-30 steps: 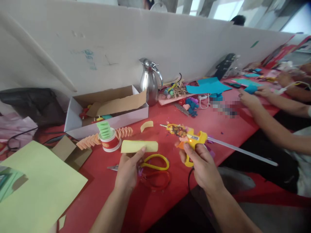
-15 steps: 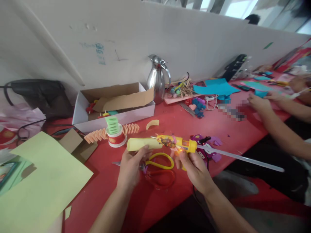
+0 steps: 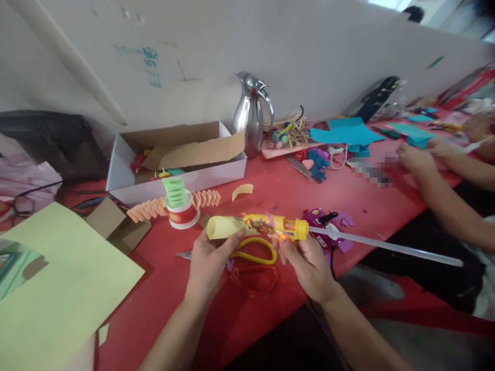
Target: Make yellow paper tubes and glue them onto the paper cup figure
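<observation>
My left hand (image 3: 211, 260) is closed around a pale yellow paper tube (image 3: 224, 228), rolled up and lying level, its open end to the left. In my right hand (image 3: 307, 263) is a yellow hot glue gun (image 3: 296, 230), with a long clear glue stick (image 3: 386, 246) jutting out of its back to the right. The gun's nozzle points left at the paper tube, and its tip is hidden at the tube. Under my hands lie scissors with yellow and red handle loops (image 3: 255, 252). A paper cup (image 3: 182, 214) with folded orange and green paper strips stands behind my left hand.
At the back are a white cardboard box (image 3: 181, 178) and a steel jug (image 3: 249, 116). Yellow-green paper (image 3: 77, 278) covers the left side. A purple power strip (image 3: 323, 224) sits behind my right hand. Another person's hands (image 3: 417, 157) work with blue paper at right.
The glue gun has shifted slightly left, and its nozzle tip has gone out of sight at the paper tube. The tube's open end is turned more toward me. The whole view has shifted a little.
</observation>
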Available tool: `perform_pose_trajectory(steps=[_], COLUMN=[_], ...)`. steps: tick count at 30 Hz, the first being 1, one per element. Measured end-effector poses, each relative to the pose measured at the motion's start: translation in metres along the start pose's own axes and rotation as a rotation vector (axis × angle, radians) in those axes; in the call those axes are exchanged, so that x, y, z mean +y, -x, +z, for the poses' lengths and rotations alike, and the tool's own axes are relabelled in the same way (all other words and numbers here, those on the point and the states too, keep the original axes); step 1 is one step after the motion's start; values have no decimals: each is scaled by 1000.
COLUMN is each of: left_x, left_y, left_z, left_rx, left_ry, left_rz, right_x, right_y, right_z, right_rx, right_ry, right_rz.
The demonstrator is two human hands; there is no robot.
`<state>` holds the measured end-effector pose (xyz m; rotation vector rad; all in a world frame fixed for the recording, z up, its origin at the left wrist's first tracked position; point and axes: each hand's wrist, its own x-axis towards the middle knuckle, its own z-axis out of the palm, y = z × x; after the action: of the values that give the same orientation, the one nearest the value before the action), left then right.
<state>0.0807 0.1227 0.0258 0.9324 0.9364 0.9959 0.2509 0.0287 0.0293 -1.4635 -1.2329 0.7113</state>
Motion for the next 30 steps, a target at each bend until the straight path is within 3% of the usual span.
perform_pose_trajectory(steps=[30], left_x=[2], left_y=[2], left_z=[1], left_rx=[-9], left_ry=[-1], left_rz=[6], right_x=[-5], right_y=[-1], right_z=[1], right_rx=[2], right_ry=[71], right_rz=[-63])
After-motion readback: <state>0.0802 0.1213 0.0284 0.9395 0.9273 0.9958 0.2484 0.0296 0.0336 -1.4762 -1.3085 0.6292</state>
